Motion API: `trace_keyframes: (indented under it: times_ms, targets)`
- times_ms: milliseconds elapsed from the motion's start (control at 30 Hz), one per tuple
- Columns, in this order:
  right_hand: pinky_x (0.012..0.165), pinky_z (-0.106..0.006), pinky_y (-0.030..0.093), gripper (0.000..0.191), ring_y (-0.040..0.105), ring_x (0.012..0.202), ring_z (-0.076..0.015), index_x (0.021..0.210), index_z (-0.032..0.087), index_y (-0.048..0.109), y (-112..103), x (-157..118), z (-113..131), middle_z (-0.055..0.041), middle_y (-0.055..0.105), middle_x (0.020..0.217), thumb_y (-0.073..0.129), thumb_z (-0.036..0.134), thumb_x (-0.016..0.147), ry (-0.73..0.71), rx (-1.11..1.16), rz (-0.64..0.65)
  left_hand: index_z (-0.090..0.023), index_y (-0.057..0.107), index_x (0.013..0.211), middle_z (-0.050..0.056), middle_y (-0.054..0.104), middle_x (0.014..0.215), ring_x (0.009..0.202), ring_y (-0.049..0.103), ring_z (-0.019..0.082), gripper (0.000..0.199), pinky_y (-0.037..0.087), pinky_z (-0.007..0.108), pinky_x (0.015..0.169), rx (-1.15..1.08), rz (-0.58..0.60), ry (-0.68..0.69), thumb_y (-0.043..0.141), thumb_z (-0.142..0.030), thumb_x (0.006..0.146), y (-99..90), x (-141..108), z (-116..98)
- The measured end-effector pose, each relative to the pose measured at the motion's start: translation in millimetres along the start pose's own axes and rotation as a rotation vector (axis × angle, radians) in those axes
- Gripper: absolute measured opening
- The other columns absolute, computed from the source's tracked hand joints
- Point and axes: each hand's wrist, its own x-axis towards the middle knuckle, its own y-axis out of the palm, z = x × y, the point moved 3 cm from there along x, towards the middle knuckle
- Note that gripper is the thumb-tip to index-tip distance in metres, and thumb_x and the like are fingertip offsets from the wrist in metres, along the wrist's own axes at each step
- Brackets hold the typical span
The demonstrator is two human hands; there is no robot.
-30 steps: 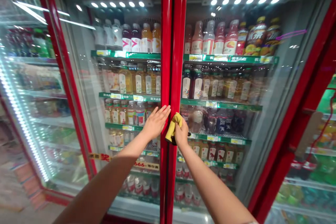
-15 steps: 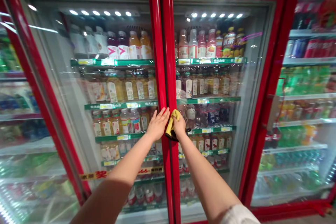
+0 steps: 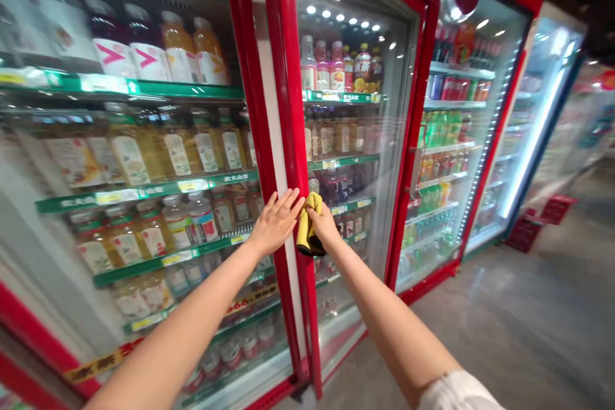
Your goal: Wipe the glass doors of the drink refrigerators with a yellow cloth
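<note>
"What do I get from the head view, our only feed?"

"I have the right hand (image 3: 324, 223) pinching the cloth (image 3: 304, 232) between thumb and fingers. It's yellow with a dark edge, bunched against the red edge of the right door (image 3: 291, 109)."

"And the left hand (image 3: 273, 225)?"

"I have it flat, fingers a little spread, gripping nothing. It lies across the meeting edges, just beside the cloth, fingertips reaching the right door. How hard it presses, I can't tell."

"What's changed?"

"The right door. Half a second ago its frame ran close along the left door (image 3: 254, 109) with a dark gap between. Now it stands outward, a pale strip (image 3: 271, 96) shows between the two, and its low corner hangs over the floor (image 3: 480, 333). My view has swung right too, bringing in more coolers (image 3: 461, 256)."

"Meaning what for the work?"

"I judge the door ajar: its edge is easier to reach with the cloth, but likely less steady under my hands than a closed one."
</note>
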Motion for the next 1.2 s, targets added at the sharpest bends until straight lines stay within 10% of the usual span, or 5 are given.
trace_keyframes:
  times_ms: [367,600,900,1200]
  targets:
    - [0.071,-0.031,0.052,0.03,0.062,0.073,-0.0183,0.095,0.026,0.064,-173,-113,108,0.0033,0.067,0.078,0.075,0.04,0.071,0.119,0.092,-0.016,-0.028,0.033,0.158,0.004,0.056,0.151,0.148,0.041,0.019,0.067,0.016,0.04,0.13,-0.196,-0.451,0.528,0.057,-0.028,0.095,-36.7,87,-121]
    - [0.064,-0.029,0.047,0.031,0.06,0.067,-0.0173,0.095,0.027,0.064,-283,-158,164,0.005,0.065,0.074,0.074,0.036,0.067,0.04,0.076,-0.261,-0.024,0.035,0.158,0.009,0.048,0.157,0.155,0.026,0.027,0.084,0.011,0.043,0.129,-0.297,-0.544,0.481,0.064,-0.057,0.087,-47.6,173,-221]
    - [0.061,-0.029,0.046,0.036,0.057,0.065,-0.0172,0.1,0.026,0.063,-391,-173,222,0.0041,0.062,0.072,0.074,0.043,0.07,-0.108,-0.066,-0.573,-0.019,0.015,0.163,0.011,0.03,0.166,0.158,0.012,0.026,0.089,0.009,0.042,0.129,-0.404,-0.582,0.543,0.057,-0.056,0.094,-38.6,264,-344]
    - [0.07,-0.032,0.054,0.038,0.063,0.078,-0.0194,0.11,0.024,0.062,-455,-159,311,-0.0009,0.067,0.089,0.065,0.053,0.085,-0.568,-0.391,-0.815,-0.003,-0.013,0.159,0.028,0.007,0.166,0.156,0.006,0.036,0.097,0.028,0.053,0.124,-0.639,-0.612,0.567,0.05,-0.045,0.099,-11.0,337,-415]
